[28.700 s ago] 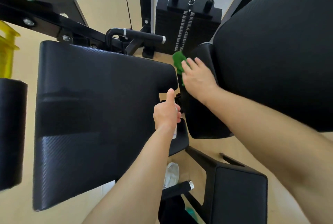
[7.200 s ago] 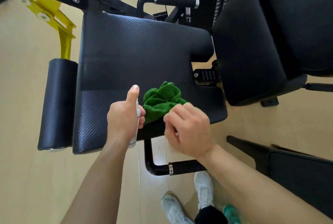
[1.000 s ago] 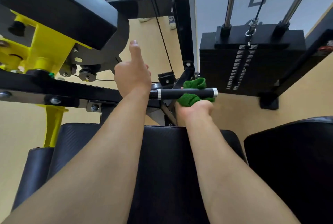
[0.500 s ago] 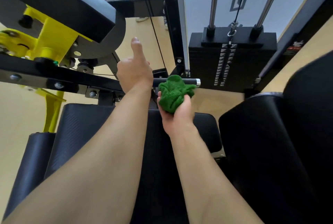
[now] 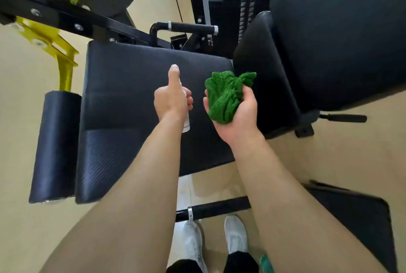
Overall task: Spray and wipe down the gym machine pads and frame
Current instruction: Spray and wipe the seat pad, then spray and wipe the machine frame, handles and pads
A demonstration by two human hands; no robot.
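Seat pad (image 5: 136, 101): black, textured vinyl w/ fine ribbed weave, flat, roughly rectangular; faint sheen band across the middle. Sits centre of view, below both hands. Roller pad (image 5: 55, 147): black cylinder, just beside seat pad's left edge, metal end cap at its near end. Back pad (image 5: 334, 37): large black cushion, upper right, tilted; a narrower black pad section in front of it, close to seat pad's right edge.

Frame (image 5: 66, 20): black steel bar w/ bolts running diagonally upper left; yellow bracket (image 5: 63, 57) hangs under it. Far grip handle (image 5: 189, 27): black, chrome rings at both ends, beyond seat pad. Near handle (image 5: 215, 208): black w/ chrome ring, below seat pad's front edge. Weight stack (image 5: 232, 15) behind, top centre.

Left hand (image 5: 172, 100): closed round a small spray bottle (image 5: 186, 121), thumb straight up on top; bottle whitish/translucent, mostly hidden by palm, only lower body shows. Contents: can't tell.

Right hand (image 5: 238, 114): palm up, fingers curled, cupping a bunched green cloth (image 5: 227, 94). Cloth: bright green terry, crumpled into a wad, one corner sticking out toward back pad. Held above seat pad's right side, not touching it.

Floor (image 5: 26, 101): pale tan. Person's white shoes (image 5: 193, 242) at bottom, just behind near handle.
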